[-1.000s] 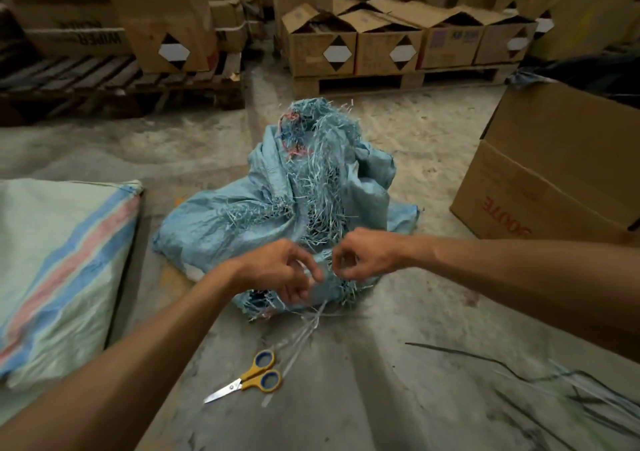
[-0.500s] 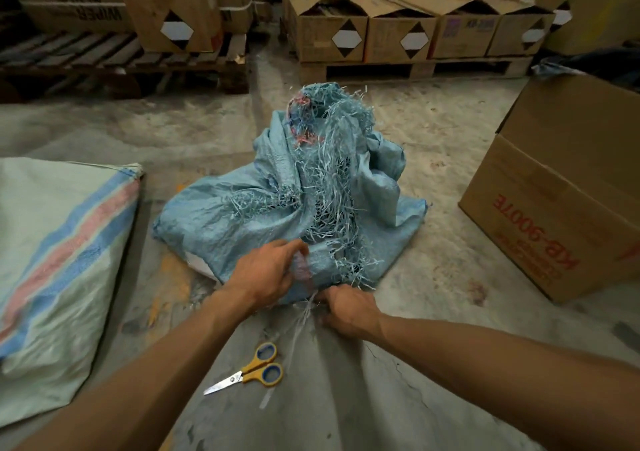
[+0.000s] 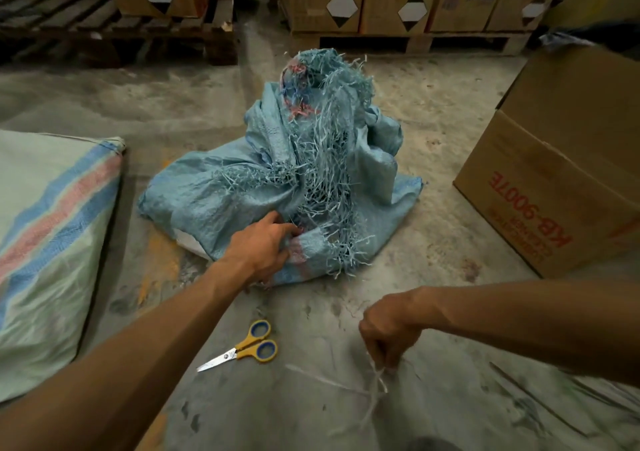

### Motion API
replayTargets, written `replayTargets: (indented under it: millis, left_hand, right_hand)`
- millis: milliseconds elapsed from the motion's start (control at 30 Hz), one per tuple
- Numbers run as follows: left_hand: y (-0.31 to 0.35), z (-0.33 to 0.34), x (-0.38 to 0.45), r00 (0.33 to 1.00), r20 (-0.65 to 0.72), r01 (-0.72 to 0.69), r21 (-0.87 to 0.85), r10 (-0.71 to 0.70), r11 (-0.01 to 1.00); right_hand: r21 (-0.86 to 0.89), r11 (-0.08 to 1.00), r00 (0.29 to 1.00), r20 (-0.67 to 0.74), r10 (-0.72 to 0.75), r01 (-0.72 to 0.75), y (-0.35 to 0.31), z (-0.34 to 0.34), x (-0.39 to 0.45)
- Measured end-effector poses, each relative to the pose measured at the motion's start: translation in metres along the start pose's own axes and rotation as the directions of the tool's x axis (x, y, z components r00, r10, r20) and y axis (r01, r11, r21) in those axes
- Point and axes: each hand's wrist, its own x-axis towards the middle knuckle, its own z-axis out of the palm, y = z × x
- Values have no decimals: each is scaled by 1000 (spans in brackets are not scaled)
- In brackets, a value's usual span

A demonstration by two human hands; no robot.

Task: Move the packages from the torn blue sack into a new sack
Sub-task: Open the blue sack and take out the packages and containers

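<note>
Two hands are at work, well apart. Your left hand (image 3: 263, 249) rests on the near edge of the torn blue woven plastic sack (image 3: 277, 180), its fingers (image 3: 277, 222) curled into the crumpled cloth and gripping a fold beside the frayed strands. Your right hand (image 3: 389, 329) hangs over the concrete floor (image 3: 311, 416), nearer and to the right of the sack and clear of it; its fingers (image 3: 382, 355) point down, pinched narrowly on a few loose pale plastic strands (image 3: 375, 381) that trail onto the floor. That sack sits heaped in the middle of the floor. Yellow-and-blue-handled scissors (image 3: 247, 346) lie between your forearms. One striped pale-green woven sack (image 3: 52, 242) lies to the left, and a brown cardboard box (image 3: 561, 180) stands right.
</note>
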Motion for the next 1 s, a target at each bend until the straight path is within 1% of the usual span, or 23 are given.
replayTargets:
  millis: [67,133,200,233,300,400,433,467,500,533,567,600,667,733,767,800,900,933,967,1000]
  left_hand:
    - [3,0,-1,1000,-15,-9,7,9,1000]
    - [6,0,-2,999,-32,-19,7,19,1000]
    - [9,0,-3,997,-60,-44,3,44,999]
    - [11,0,-3,995,-81,-62,-6,61,998]
    - [17,-3,-4,987,-138,-89,-15,86,996]
    - [30,-13,-6,965,-242,-98,-1,95,995]
    - [34,-18,-7,953,-285,-102,8,100,995]
    - [37,-22,-8,939,-327,-107,15,106,994]
    - [40,-26,-8,927,-360,-112,14,109,994]
    - [43,-31,-7,916,-384,-119,8,113,993]
    - [45,-35,-6,910,-400,-124,-5,112,992]
    - [46,-39,-4,903,-415,-130,-13,113,991]
    - [46,-50,1,885,-456,-126,-34,97,991]
    - [41,-65,8,847,-529,-107,-70,54,992]
    - [38,-70,12,828,-559,-95,-89,29,991]
    - [34,-79,18,809,-587,-81,-102,6,991]
    - [25,-103,39,795,-596,-15,-207,-114,978]
    - [22,-112,49,796,-583,24,-238,-163,971]
    - [20,-120,59,807,-552,69,-266,-211,962]
    - [20,-128,67,830,-491,110,-320,-265,941]
  right_hand:
    - [14,998,997,33,68,-68,11,11,-10]
    - [63,992,993,-27,116,-114,19,18,-23]
    - [122,988,990,-91,103,-92,19,19,-34]
    - [124,990,991,-108,85,-71,15,18,-40]
    - [70,997,987,-153,41,-31,6,16,-44]
    - [-135,991,977,-214,-22,-7,-3,11,-51]
    - [-187,982,966,-257,-35,-14,-3,7,-54]
    - [-205,978,946,-322,-38,-31,-2,2,-57]
    - [-177,983,909,-416,-31,-48,1,-6,-61]
    - [-120,991,851,-524,-12,-60,5,-16,-67]
    - [-45,997,772,-635,19,-62,10,-27,-70]
    - [19,998,677,-734,55,-60,15,-39,-73]
    - [89,994,457,-882,110,-66,28,-62,-77]
    - [158,984,205,-964,171,-78,43,-85,-80]
    - [214,975,99,-971,220,-63,50,-94,-81]
    - [270,962,8,-963,270,-40,58,-106,-83]
    - [441,897,-212,-878,428,-17,81,-137,-87]
    - [510,860,-271,-830,488,-14,87,-148,-91]
    - [589,808,-273,-778,566,-1,94,-159,-93]
    - [660,751,-219,-731,646,14,98,-168,-96]
